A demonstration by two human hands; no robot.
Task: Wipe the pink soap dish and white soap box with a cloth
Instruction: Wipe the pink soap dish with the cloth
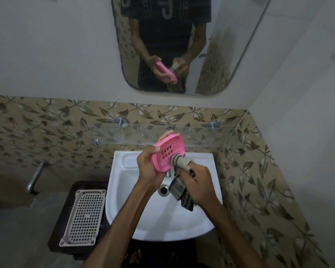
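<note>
**We Wipe the Pink Soap Dish Over the Sink**

While we look down at our hands, some things are hard to see. Our left hand (pixel 150 167) covers the near end of the pink soap dish (pixel 167 152), so we cannot see that part. Our fingers curl around its edge and hold it tight, tilted up over the white sink (pixel 124 190). Our right hand (pixel 197 187) grips the checked cloth (pixel 179 188). One finger is wrapped in the cloth and pushes into the inside of the dish, near its little holes. The rest of the cloth hangs down from our fist. The tap is mostly hidden behind the dish and the cloth. We cannot find the white soap box from this view.

Above the sink is a glass shelf (pixel 201 135), just past the top end of the dish. Higher up is a mirror (pixel 220 55), and it shows our hands and the dish again. The wall stands close on the right. On the left, a white plastic tray (pixel 83 215) with many holes lies on a dark stand (pixel 60 225) just beside the sink. The sink bowl is open under our hands, with the drain (pixel 163 189) between our wrists.
</note>
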